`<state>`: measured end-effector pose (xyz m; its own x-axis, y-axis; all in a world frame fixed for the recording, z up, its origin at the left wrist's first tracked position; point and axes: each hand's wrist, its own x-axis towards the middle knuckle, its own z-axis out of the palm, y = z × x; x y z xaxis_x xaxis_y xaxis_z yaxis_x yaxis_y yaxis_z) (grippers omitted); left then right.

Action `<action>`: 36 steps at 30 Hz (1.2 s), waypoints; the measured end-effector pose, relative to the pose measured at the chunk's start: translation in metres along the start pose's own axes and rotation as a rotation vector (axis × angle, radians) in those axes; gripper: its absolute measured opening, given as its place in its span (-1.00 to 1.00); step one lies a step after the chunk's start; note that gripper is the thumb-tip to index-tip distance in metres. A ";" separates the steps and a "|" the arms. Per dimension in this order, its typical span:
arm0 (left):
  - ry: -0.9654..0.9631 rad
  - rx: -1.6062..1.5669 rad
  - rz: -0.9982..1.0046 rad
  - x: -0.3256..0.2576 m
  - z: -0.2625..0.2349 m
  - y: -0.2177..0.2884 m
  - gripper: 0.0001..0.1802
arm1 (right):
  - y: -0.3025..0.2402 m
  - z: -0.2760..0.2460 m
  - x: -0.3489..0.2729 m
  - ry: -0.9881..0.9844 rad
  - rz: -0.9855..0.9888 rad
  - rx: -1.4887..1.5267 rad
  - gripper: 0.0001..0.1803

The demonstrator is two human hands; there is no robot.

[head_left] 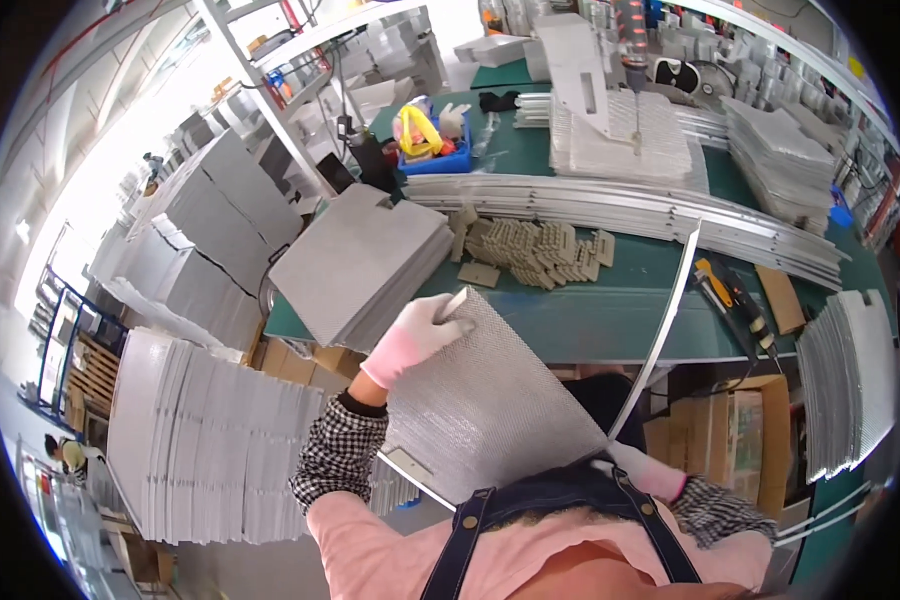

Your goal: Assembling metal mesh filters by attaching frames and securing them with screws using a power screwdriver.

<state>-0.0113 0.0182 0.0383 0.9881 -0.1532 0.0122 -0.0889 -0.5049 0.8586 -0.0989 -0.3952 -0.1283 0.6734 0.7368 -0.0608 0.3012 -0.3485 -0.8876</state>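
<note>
A silvery mesh panel [490,400] is held tilted in front of my body. My left hand [420,340], in a white and pink glove, grips its upper corner with thumb and fingers closed around the edge. My right hand [642,470], gloved likewise, is closed at the panel's lower right corner, by the foot of a thin white metal strip [660,340]. The strip slants up over the table's front edge. My right fingertips are partly hidden. Along the panel's lower left edge shows another pale strip with a small beige plate [408,461].
On the green table [570,325] lie beige plastic pieces [535,250], long metal profiles [630,208], a stack of grey panels [365,260] and hand tools [730,305]. More panels [210,440] stand at left; mesh panels [850,380] stand at right. An open cardboard box [760,440] sits below.
</note>
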 end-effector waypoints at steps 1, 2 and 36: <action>0.096 0.066 -0.027 -0.007 -0.005 0.016 -0.72 | -0.010 0.007 0.011 0.110 0.103 0.188 -0.54; 0.180 0.132 -0.045 -0.012 -0.010 0.037 -0.73 | -0.032 0.011 0.032 0.232 0.212 0.375 -0.55; 0.794 0.645 0.569 0.024 0.048 0.062 -0.27 | -0.109 -0.178 0.136 0.482 0.005 0.340 -0.69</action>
<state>0.0010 -0.0581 0.0674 0.5659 -0.0375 0.8236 -0.3650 -0.9071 0.2095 0.0801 -0.3603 0.0419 0.9292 0.3611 0.0790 0.1180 -0.0873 -0.9892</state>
